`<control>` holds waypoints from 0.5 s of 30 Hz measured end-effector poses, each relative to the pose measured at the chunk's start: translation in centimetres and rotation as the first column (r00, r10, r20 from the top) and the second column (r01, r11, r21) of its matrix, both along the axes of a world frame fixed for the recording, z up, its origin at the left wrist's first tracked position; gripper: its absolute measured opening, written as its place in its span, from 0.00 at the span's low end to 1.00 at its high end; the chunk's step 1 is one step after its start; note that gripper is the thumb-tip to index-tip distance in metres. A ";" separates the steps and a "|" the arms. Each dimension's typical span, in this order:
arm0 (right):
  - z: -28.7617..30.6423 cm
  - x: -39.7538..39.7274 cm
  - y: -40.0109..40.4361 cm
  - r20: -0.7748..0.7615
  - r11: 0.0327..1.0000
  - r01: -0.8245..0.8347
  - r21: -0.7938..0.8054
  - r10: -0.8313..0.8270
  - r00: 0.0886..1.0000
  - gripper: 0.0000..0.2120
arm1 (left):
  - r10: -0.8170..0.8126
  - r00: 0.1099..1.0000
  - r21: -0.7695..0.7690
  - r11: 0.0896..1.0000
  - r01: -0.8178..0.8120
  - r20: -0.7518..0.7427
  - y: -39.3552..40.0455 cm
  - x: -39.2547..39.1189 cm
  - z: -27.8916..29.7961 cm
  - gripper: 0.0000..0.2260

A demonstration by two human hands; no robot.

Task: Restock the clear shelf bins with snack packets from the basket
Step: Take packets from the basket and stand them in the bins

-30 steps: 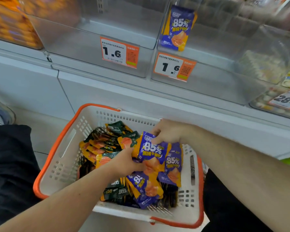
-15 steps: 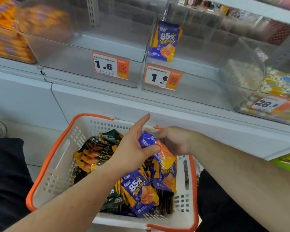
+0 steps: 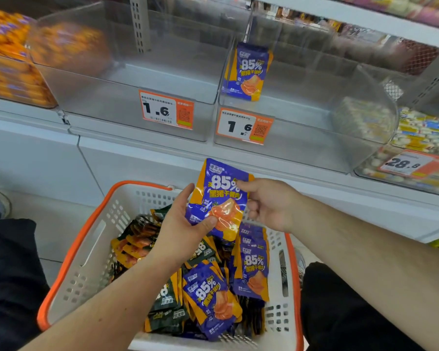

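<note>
Over the basket (image 3: 69, 252): both hands hold one packet (image 3: 219, 198), left hand (image 3: 181, 225) thumb pinching low, right hand (image 3: 269, 203) fingers at its edge. Light, crinkly, slick film; grip edges.

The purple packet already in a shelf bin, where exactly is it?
The purple packet stands upright at the left end of the right-hand clear bin, above its 1.6 price tag.

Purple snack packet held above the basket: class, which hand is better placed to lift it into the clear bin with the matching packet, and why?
Probably the right hand. It pinches the purple snack packet at its upper right edge, beneath the clear bin holding the matching packet. The left hand grips the lower left corner, farther away.
</note>
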State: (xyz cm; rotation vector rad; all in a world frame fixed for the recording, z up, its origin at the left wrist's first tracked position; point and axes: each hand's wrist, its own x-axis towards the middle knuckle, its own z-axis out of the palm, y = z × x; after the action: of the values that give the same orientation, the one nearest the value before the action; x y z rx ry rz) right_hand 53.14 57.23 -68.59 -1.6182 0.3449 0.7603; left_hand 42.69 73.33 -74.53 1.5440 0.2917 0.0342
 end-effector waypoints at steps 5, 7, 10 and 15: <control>2.2 -0.3 0.0 0.247 0.992 -0.047 -0.116 0.075 0.966 0.07 | 0.004 1.000 0.037 0.999 -0.005 0.017 -0.1 0.8 0.9 0.37; 3.8 0.0 -0.1 0.360 0.990 -0.051 -0.132 0.096 0.928 0.06 | 0.028 0.997 0.097 0.995 -0.034 0.067 0.1 1.7 2.1 0.37; 6.7 0.9 -0.4 0.478 0.995 -0.007 -0.102 0.056 0.877 0.06 | 0.103 0.962 0.138 0.980 -0.142 0.252 0.5 3.8 5.0 0.31; 10.5 3.4 -1.3 0.511 0.999 0.042 -0.010 -0.031 0.859 0.04 | 0.141 0.814 0.155 0.950 -0.271 0.563 0.7 9.3 11.8 0.17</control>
State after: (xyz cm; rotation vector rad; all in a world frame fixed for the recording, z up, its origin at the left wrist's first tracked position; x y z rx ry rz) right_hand 56.55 55.92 -58.06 -1.7580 -0.0041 0.2721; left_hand 51.95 74.05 -62.76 1.6517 -0.0067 0.6987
